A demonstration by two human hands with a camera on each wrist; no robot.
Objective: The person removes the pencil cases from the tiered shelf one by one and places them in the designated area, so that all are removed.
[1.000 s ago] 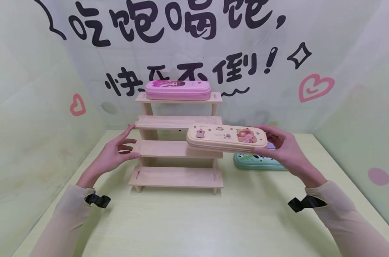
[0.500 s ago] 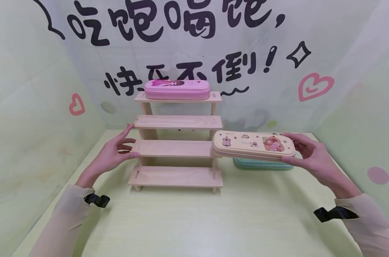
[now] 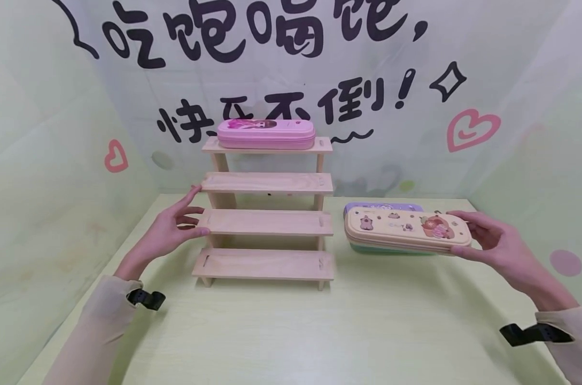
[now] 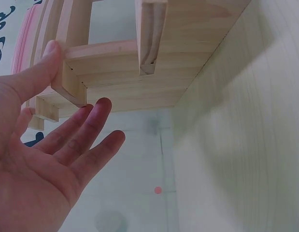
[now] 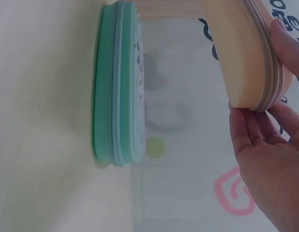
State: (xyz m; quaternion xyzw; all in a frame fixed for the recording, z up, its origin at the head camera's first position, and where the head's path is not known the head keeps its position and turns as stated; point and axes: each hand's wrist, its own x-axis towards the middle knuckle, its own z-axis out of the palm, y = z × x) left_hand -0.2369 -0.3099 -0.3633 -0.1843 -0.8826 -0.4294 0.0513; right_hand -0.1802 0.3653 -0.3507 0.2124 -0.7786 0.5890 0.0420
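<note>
Loosely spread, the fingers of the left hand (image 3: 161,235), left of centre in the head view, are clenched round nothing; thumb and index tip touch the left ends of two middle boards of a four-tier wooden shelf (image 3: 264,264). On its top board, at upper centre, lies a pink case (image 3: 266,135). Right of centre, a cream case (image 3: 401,230) is held up, partly covering a purple case (image 3: 363,207) and a teal case (image 5: 118,87); the right wrist view shows the teal one on the table (image 3: 271,331), apart from it. Farther right, the right hand (image 3: 507,251) grasps the cream case's right end between thumb and fingers
</note>
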